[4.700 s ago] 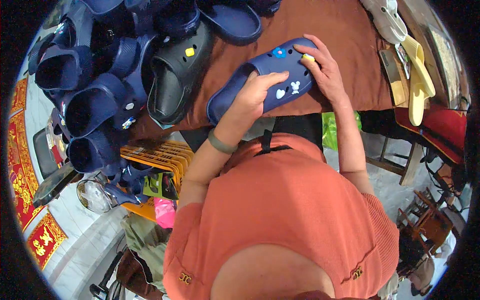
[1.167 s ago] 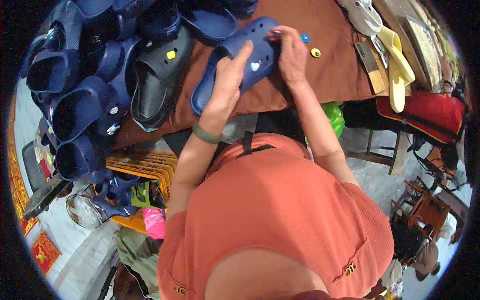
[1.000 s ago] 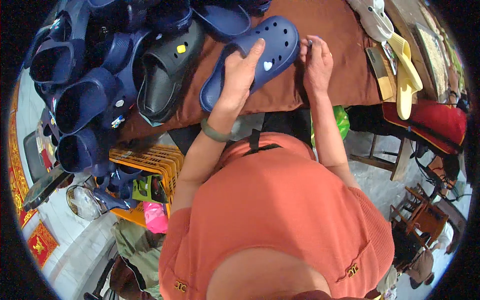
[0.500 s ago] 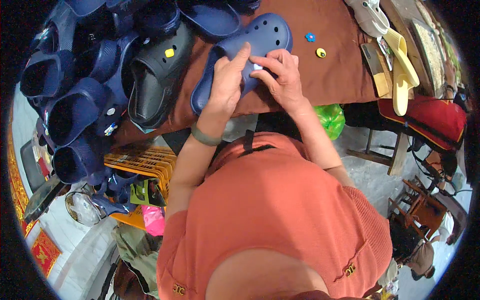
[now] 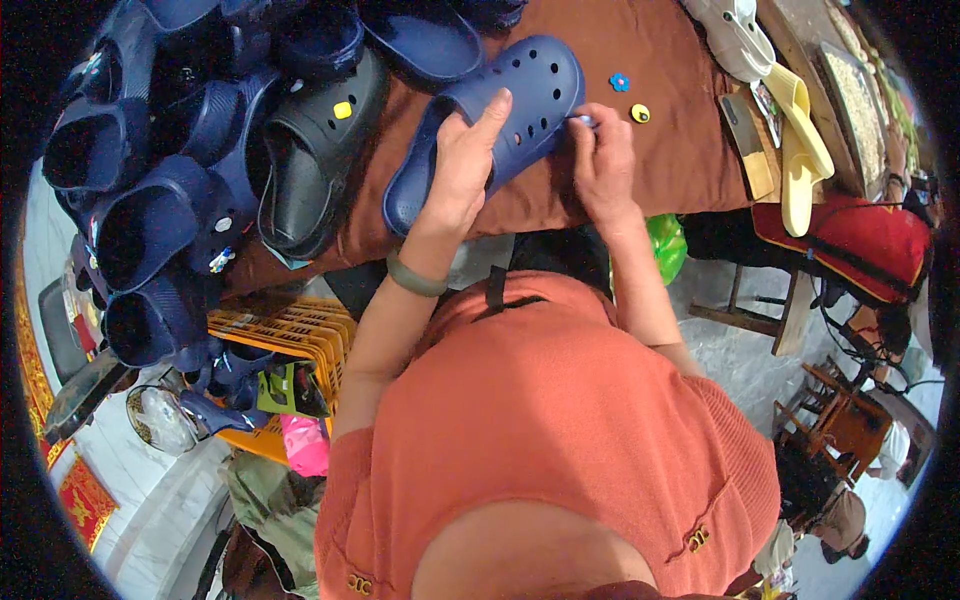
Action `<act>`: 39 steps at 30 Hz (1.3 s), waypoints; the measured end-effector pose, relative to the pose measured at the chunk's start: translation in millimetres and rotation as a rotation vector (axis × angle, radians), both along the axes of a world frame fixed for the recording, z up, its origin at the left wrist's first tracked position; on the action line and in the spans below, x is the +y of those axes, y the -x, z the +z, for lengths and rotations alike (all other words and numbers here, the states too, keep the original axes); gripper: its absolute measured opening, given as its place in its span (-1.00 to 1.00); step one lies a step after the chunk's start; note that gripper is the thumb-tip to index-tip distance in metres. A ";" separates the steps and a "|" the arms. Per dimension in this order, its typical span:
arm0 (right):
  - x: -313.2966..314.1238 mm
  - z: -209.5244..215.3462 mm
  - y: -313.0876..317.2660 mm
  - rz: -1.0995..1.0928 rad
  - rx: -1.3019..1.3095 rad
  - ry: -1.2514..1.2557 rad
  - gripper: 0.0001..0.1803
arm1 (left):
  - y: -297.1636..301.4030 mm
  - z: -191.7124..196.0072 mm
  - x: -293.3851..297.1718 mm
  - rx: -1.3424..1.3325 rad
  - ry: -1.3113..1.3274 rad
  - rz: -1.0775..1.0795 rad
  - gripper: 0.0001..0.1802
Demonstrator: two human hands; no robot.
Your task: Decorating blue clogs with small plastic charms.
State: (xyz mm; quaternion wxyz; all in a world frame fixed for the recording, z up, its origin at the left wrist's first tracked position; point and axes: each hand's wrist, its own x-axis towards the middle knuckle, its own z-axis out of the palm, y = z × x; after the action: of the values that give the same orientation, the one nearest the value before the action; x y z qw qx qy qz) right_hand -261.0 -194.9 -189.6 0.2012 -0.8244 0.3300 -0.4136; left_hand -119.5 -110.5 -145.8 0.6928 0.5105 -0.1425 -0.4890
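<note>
On the brown cloth, a blue clog with round holes (image 5: 525, 85) lies at a slant, toe to the far right. My left hand (image 5: 460, 168) grips it by the opening, thumb over the upper and fingers hidden inside. Just off the clog's right edge, my right hand (image 5: 606, 165) pinches a small pale shoe charm (image 5: 585, 121), mostly covered by the fingertips. A blue flower charm (image 5: 620, 82) and a round yellow charm (image 5: 640, 114) lie loose beyond that hand. Left of the clog stands a black clog (image 5: 318, 150) bearing a yellow charm (image 5: 343, 110).
Many dark blue clogs (image 5: 150, 235) are piled along the left side. A phone (image 5: 745, 135), yellow slides (image 5: 800, 150) and a white clog (image 5: 735, 40) sit at the right. Below the cloth's edge are an orange crate (image 5: 290, 325) and a green bag (image 5: 667, 248).
My right hand has moved right, off the clog's upper, carrying the small pale charm. More of the clog's holes show now. The left hand keeps its grip.
</note>
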 end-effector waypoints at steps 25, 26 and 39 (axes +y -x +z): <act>-98.4 -3.2 21.8 -0.080 0.028 -0.486 -0.80 | 1.2 -12.8 -3.9 0.046 0.115 -0.053 -0.56; -89.7 2.5 18.5 -0.073 0.031 -0.485 -0.80 | 1.7 -12.6 -3.8 0.026 0.110 -0.046 -0.57; -66.3 24.2 -18.8 0.154 0.108 0.186 -0.81 | 1.7 -13.3 -4.4 0.069 0.134 -0.068 -0.61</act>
State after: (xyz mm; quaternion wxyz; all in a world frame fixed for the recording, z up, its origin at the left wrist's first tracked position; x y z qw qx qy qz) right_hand -242.1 -261.2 -165.3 0.1367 -0.8834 0.2364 -0.3809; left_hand -121.2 -114.9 -159.1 0.7129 0.4405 -0.1682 -0.5191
